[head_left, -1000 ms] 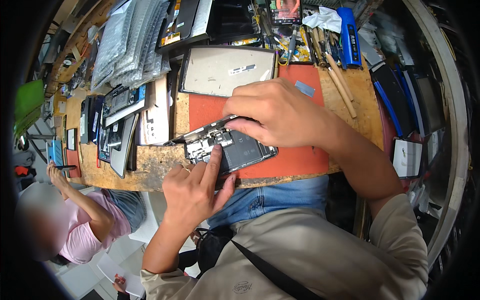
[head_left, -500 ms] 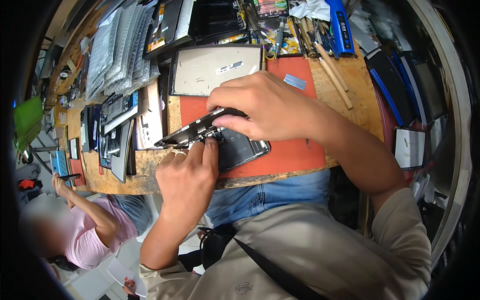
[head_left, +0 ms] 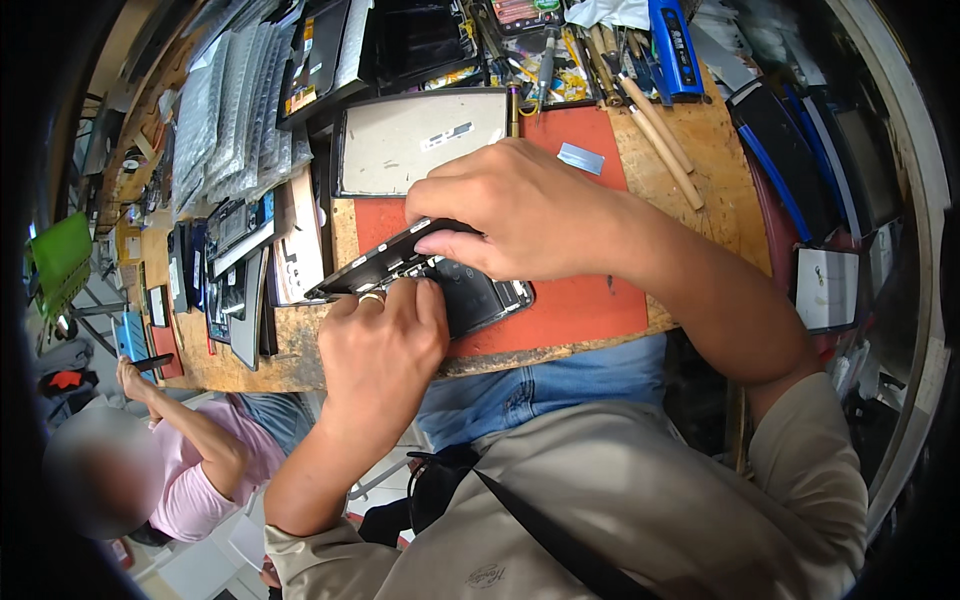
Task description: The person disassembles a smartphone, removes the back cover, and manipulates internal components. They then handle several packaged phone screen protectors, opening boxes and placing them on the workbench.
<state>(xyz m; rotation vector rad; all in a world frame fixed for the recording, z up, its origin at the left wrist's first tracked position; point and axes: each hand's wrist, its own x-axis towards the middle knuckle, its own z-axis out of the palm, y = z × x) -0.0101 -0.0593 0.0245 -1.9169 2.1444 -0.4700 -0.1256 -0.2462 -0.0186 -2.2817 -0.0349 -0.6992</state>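
Observation:
An opened phone lies on the orange-red mat (head_left: 590,300) near the bench's front edge. Its black body (head_left: 475,300) rests flat, while the dark screen panel (head_left: 372,266) is tilted up along the far-left side. From the right, my right hand (head_left: 510,205) pinches that panel between thumb and fingers, holding it raised. My left hand (head_left: 385,345), wearing a ring, is closed, its bent fingers pressed together at the near-left part of the body, under the panel. Those fingertips are partly hidden, so whatever they grip cannot be made out.
A framed pale panel (head_left: 425,145) lies behind my hands. Bubble-wrap sleeves (head_left: 235,110) and stacked phone parts (head_left: 240,270) crowd the left. Wooden sticks (head_left: 660,150), a blue device (head_left: 675,50) and a tool tray stand far right. A person in pink (head_left: 215,460) sits at left.
My left hand has shifted slightly right, its fingers bunched more tightly at the phone body. My right hand still holds the panel raised. The whole view has moved a little.

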